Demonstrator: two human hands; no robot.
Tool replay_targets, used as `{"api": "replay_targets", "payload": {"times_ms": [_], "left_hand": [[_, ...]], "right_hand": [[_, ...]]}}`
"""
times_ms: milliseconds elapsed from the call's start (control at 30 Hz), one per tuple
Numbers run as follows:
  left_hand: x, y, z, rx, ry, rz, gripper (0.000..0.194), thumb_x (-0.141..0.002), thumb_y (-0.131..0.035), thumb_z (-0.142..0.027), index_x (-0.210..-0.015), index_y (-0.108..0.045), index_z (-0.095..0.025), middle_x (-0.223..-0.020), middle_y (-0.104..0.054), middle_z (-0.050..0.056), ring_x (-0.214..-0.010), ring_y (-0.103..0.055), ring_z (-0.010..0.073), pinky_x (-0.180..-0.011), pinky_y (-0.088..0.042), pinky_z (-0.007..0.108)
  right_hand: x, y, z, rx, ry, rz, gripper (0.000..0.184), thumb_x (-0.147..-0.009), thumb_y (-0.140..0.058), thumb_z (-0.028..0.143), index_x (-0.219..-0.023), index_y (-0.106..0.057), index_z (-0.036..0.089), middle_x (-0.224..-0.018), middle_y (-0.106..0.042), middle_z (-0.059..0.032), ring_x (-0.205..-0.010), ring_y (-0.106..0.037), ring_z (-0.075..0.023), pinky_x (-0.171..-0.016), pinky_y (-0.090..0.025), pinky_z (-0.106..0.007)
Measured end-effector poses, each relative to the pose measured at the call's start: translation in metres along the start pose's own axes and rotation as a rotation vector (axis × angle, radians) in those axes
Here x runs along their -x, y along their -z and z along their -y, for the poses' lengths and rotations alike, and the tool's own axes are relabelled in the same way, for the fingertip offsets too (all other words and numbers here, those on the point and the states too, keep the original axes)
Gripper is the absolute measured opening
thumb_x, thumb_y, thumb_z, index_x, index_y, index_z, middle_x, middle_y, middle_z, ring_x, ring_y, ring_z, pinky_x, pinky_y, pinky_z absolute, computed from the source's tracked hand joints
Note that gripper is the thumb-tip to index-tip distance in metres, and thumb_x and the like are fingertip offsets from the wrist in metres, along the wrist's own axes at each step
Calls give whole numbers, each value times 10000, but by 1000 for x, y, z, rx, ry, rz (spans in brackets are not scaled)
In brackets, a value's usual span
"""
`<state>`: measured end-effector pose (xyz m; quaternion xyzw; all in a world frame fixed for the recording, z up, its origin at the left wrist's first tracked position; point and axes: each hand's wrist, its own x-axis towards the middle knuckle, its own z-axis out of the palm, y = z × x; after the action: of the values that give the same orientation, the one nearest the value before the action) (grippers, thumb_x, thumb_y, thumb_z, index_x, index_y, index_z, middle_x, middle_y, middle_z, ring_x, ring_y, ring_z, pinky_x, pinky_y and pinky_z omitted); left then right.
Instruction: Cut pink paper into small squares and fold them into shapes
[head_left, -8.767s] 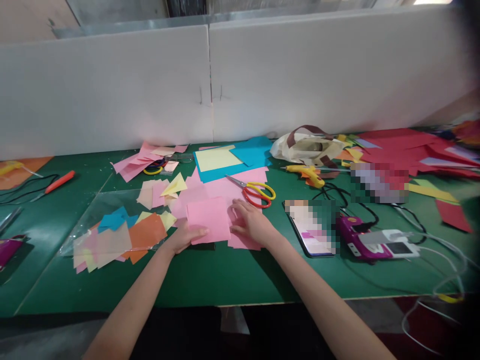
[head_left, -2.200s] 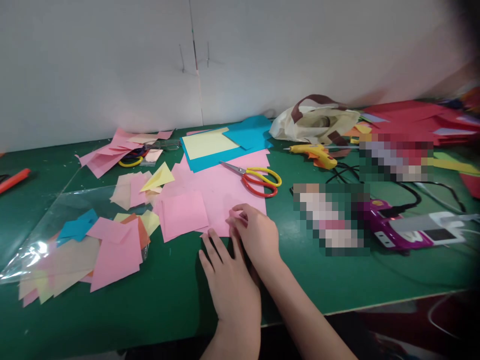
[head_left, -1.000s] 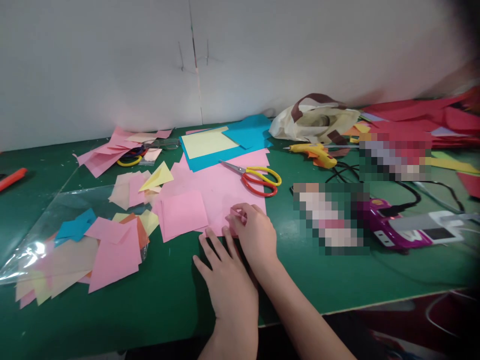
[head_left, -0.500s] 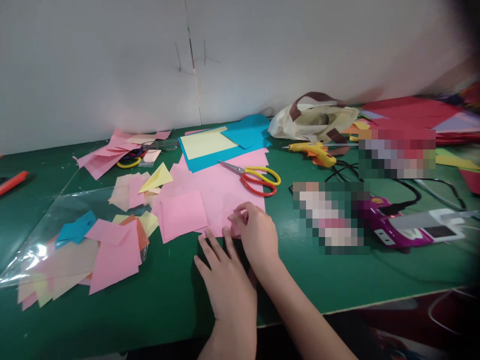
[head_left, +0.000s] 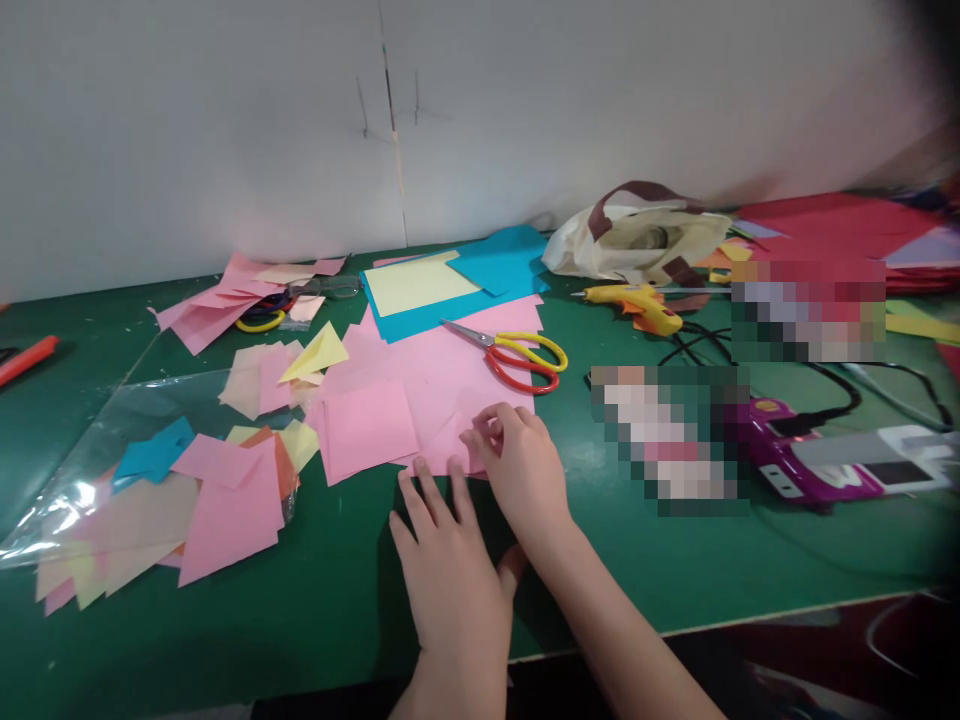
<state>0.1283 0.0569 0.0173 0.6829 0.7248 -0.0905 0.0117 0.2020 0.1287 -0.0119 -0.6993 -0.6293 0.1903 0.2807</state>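
Note:
My left hand (head_left: 459, 560) lies with fingers spread, its fingertips pressing the near edge of a pink piece of paper (head_left: 445, 452). Just right of it, my right hand (head_left: 525, 470) is closed, thumb and fingers pinching that paper at its right side. A fold or upper edge of the piece shows as a slanting line. Beneath it is a larger pink sheet (head_left: 420, 375). A stack of pink squares (head_left: 369, 430) sits left of my fingertips. Scissors (head_left: 517, 358) with one yellow and one red handle rest on the sheet beyond my right hand.
Clear plastic (head_left: 172, 400) and coloured paper pieces (head_left: 232, 510) are at the left. Blue sheets (head_left: 502, 260) lie at the back. A cloth bag (head_left: 577, 245), yellow glue gun (head_left: 637, 305), black cables and a purple power strip (head_left: 780, 460) are on the right of the green table (head_left: 315, 620).
The view has shifted slightly. My left thumb now shows beside my right wrist, and a slanted edge of the pink paper is clearer near my right fingers.

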Motion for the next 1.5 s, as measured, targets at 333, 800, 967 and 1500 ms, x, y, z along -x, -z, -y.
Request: {"api": "replay_targets", "payload": {"times_ms": [333,800,967,1500], "left_hand": [[-1,4,2,25,-14,13,862,-686,-613,-606,-1395,-351,-192,-1409,-400,219,-1291,-356,389,-950,-392,459],[-1,5,2,48,-27,14,889,-662,-573,-680,-1390,-357,-217,-1392,-420,225,-1267,-360,437,-914,-402,509],[-1,4,3,79,-72,-21,740,-686,-582,-642,-1348,-363,-393,-1380,-451,174,-1238,-366,489,-880,-392,552],[-14,2,20,182,-131,-136,671,-737,-615,-517,-1272,-543,-118,-1197,-577,274,-1078,-519,440,-768,-480,490]], "right_hand": [[7,8,-9,2,26,28,315,-744,-654,309,-1036,-610,199,-932,-576,-88,-856,-513,-258,-752,-421,-375],[0,28,-28,-29,61,180,306,-680,-685,194,-980,-626,216,-804,-559,-40,-768,-519,-214,-700,-441,-341],[-11,43,-38,-177,-29,382,465,-629,-545,17,-1056,-587,198,-721,-494,14,-629,-502,-136,-584,-441,-252],[-7,56,-30,-276,156,473,600,-664,-707,189,-1232,-522,246,-1020,-570,-63,-838,-568,-171,-769,-491,-333]]}}
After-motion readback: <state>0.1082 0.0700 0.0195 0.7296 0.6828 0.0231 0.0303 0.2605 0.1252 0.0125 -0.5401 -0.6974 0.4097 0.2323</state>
